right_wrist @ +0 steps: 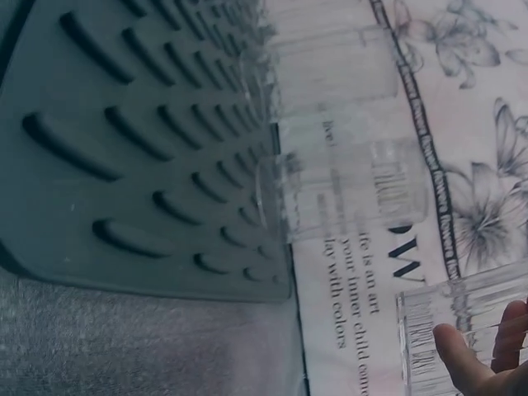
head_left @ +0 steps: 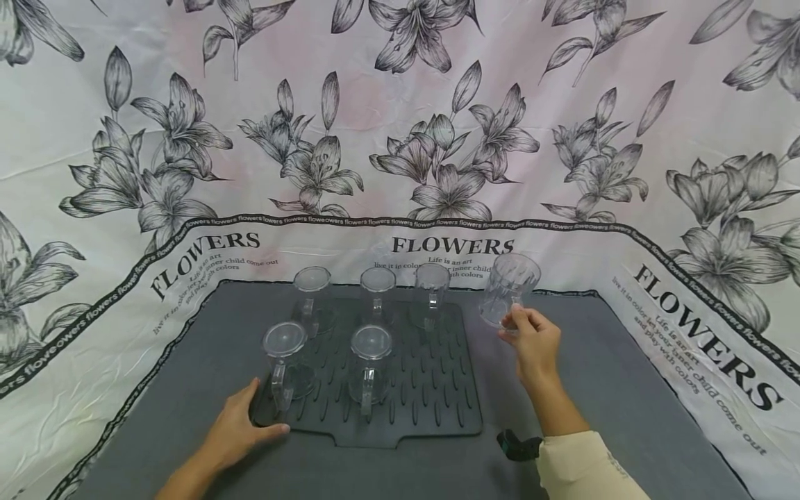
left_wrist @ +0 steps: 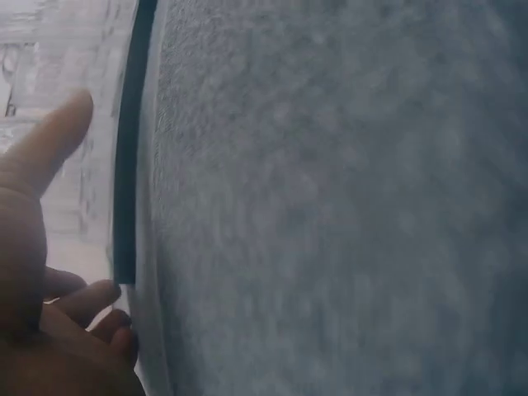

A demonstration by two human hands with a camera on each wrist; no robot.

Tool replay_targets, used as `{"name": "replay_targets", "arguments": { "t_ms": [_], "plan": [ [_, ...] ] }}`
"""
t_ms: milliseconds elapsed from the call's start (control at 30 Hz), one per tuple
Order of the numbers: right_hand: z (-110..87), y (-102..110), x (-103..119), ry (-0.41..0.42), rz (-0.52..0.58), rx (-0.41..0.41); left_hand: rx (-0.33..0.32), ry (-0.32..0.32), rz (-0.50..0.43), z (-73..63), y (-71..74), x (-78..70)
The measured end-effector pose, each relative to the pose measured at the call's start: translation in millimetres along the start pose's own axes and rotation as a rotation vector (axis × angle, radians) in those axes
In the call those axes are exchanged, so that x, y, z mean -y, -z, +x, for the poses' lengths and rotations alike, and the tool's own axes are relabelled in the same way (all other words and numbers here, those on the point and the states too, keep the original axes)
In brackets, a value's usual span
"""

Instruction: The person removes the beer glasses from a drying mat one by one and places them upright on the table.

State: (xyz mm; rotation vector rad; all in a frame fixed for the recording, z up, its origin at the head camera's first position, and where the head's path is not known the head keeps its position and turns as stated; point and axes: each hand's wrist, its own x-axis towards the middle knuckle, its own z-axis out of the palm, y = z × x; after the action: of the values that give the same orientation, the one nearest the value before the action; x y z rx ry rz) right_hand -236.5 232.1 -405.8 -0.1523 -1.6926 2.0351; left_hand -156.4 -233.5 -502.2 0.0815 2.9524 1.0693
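Observation:
Off the right side of a dark drying mat (head_left: 437, 396), my right hand (head_left: 535, 342) grips a clear mug (head_left: 507, 281) near its handle, above the grey table. In the right wrist view the held mug (right_wrist: 450, 309) shows at the lower right, with fingertips against it. My left hand (head_left: 237, 425) lies at the mat's front left corner, thumb and fingers spread along its edge. Several more clear mugs stand on the mat. The front row has a left mug (head_left: 284, 342) and a middle mug (head_left: 371, 344); behind are mugs at the left (head_left: 312, 280), middle (head_left: 378, 281) and right (head_left: 431, 281).
Raised slanted ribs cover the mat, and a tab juts from its front edge. Grey cloth (head_left: 600, 389) covers the table on both sides. A white flower-printed curtain (head_left: 350, 201) hangs behind. Beside the right sleeve (head_left: 584, 465) is a small black device (head_left: 517, 446).

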Motion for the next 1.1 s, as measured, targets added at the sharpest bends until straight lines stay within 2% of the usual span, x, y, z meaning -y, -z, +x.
{"name": "replay_targets", "arguments": {
  "t_ms": [267, 567, 1100],
  "plan": [
    [15.1, 3.1, -20.9, -0.025, -0.025, -0.010, -0.041, -0.003, 0.023, 3.1, -10.4, 3.5],
    [29.0, 9.2, -44.8, -0.081, -0.050, 0.010, -0.067, -0.002, 0.026, 2.4, -11.7, 5.5],
    [37.1, 22.2, -75.2, -0.146, -0.147, -0.015, -0.048, 0.011, 0.035, 3.4, -10.3, 3.7]
  ]
}}
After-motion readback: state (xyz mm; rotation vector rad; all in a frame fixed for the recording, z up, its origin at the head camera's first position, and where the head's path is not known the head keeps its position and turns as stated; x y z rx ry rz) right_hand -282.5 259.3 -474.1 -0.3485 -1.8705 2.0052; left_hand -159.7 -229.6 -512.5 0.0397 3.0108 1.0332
